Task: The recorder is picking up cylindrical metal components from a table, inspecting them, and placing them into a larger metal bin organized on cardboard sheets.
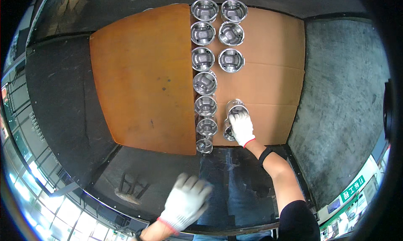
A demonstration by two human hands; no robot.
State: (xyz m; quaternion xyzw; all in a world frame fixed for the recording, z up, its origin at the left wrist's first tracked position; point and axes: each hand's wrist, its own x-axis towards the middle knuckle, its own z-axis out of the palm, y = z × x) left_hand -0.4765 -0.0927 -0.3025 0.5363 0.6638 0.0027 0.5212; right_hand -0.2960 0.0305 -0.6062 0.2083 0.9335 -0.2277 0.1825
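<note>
My right hand [242,126], in a white knit glove, has its fingers closed on the rim of a silver metal piston [236,102], open end up, near the front of a brown cardboard sheet [268,85]. Another piston [227,134] sits just nearer, partly hidden by that hand. My left hand [186,202], gloved too, hovers over the dark front ledge, fingers apart and a little blurred, with nothing in it. A column of several pistons [205,82] lines the cardboard's left side. Beside its far part stand three more pistons [231,60].
An orange-brown board [142,81] lies left of the piston column. Dark walls enclose the work area, with a grey panel [340,102] on the right. A small stool-like object [129,190] is at the front left. The dark ledge [235,186] runs along the front.
</note>
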